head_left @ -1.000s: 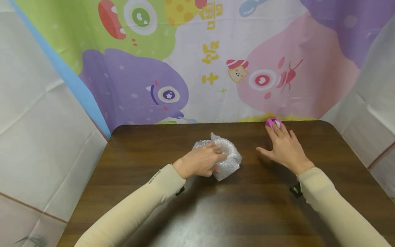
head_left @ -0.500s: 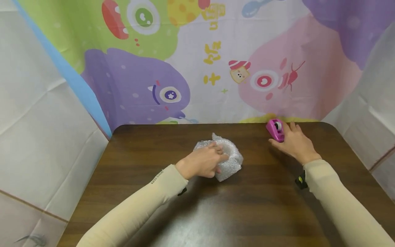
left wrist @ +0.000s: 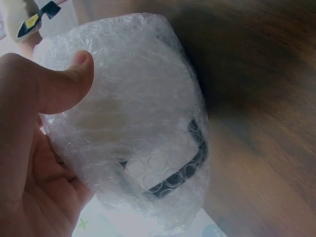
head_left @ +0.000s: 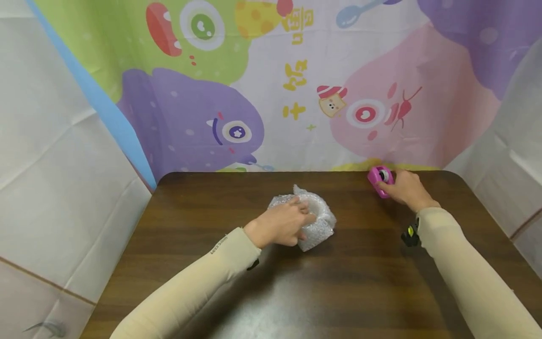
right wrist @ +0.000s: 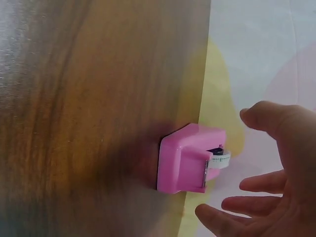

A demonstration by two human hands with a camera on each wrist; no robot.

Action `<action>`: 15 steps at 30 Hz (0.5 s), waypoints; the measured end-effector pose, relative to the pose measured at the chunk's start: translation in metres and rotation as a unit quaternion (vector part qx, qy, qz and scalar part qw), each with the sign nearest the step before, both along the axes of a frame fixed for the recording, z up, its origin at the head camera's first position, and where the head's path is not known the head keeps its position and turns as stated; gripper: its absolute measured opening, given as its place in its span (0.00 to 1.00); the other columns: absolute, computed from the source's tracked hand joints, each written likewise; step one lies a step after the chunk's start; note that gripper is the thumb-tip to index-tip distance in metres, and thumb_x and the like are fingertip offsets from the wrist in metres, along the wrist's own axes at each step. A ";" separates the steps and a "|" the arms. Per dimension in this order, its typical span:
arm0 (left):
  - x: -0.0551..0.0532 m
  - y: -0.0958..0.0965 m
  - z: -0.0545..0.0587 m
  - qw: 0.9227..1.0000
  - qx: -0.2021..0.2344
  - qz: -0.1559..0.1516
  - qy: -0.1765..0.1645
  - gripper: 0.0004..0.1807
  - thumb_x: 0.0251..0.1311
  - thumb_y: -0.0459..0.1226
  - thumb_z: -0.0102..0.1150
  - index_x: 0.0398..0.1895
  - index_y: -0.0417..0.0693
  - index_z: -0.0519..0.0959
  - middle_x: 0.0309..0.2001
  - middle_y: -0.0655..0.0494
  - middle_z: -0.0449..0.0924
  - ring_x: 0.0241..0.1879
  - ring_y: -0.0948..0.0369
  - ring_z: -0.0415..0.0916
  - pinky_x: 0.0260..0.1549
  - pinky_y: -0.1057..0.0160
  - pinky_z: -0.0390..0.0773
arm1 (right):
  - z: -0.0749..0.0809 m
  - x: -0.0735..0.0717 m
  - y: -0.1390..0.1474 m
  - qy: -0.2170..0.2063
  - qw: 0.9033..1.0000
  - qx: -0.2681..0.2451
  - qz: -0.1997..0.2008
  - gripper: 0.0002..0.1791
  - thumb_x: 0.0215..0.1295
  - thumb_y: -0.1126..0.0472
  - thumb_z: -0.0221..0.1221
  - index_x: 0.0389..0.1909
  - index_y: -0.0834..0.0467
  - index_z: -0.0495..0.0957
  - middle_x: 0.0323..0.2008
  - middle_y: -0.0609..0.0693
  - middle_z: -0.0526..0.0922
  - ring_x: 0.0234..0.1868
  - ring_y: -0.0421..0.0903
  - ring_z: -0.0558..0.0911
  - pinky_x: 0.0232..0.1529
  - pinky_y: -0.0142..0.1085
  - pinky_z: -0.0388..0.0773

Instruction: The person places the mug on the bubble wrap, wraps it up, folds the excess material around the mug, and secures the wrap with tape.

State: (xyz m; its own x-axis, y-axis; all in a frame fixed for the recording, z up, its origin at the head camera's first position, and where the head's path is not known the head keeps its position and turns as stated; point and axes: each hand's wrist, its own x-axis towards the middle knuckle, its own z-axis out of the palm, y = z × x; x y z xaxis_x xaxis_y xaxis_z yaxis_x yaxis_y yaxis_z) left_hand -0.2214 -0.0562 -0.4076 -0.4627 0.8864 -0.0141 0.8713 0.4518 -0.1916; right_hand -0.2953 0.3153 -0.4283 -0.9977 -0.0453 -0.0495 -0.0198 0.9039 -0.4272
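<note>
My left hand (head_left: 281, 223) holds a bundle of bubble wrap (head_left: 317, 233) near the middle of the table. In the left wrist view, its thumb lies across the face of the bubble-wrapped bundle (left wrist: 133, 98) and the fingers go behind. A dark-edged shape shows through the clear layers; what it is stays hidden. My right hand (head_left: 408, 190) is at the right side of a pink tape dispenser (head_left: 380, 182) by the table's back edge. The right wrist view shows thumb and fingers spread around the tape dispenser (right wrist: 185, 163), with a gap between them and it.
The dark wooden table (head_left: 338, 292) ends at the back against a cartoon-printed cloth (head_left: 292, 141). Pale cloth walls (head_left: 55, 155) flank it on both sides. A roll of tape (right wrist: 220, 160) sits in the dispenser.
My right hand has moved from over the tape dispenser to its right side, uncovering it, and its thumb has come in toward the dispenser's near end. The left hand keeps its hold on the bundle.
</note>
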 end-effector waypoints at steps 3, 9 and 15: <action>0.000 0.000 0.000 1.000 -0.004 0.004 0.000 0.19 0.63 0.49 0.66 0.53 0.53 0.77 0.47 0.59 0.84 0.58 0.57 0.75 0.74 0.52 0.66 | -0.001 -0.005 0.002 -0.002 1.000 0.003 -0.006 0.38 0.71 0.46 0.60 0.63 0.76 0.67 0.51 0.73 0.77 0.46 0.63 0.75 0.51 0.61 0.79; 0.000 0.000 -0.001 1.000 -0.004 0.005 0.002 0.19 0.63 0.49 0.67 0.52 0.53 0.77 0.46 0.59 0.84 0.58 0.57 0.75 0.74 0.52 0.66 | -0.004 -0.011 0.004 0.007 1.000 0.007 -0.012 0.24 0.70 0.51 0.59 0.41 0.74 0.78 0.33 0.63 0.79 0.37 0.58 0.75 0.36 0.46 0.75; 0.000 0.000 0.000 1.000 -0.005 0.006 0.001 0.19 0.63 0.49 0.66 0.53 0.54 0.77 0.47 0.59 0.84 0.58 0.57 0.75 0.74 0.52 0.66 | -0.007 -0.014 0.009 -0.004 1.000 -0.003 -0.023 0.22 0.71 0.53 0.57 0.30 0.71 0.81 0.24 0.55 0.78 0.32 0.54 0.74 0.28 0.37 0.70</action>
State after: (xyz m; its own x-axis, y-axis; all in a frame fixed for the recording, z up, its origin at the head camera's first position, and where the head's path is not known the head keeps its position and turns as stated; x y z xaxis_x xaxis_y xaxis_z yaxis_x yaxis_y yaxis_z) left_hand -0.2216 -0.0562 -0.4078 -0.4733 0.8807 -0.0216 0.8655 0.4603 -0.1977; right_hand -0.3093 0.3245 -0.4358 -0.9983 -0.0003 -0.0577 0.0248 0.9009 -0.4334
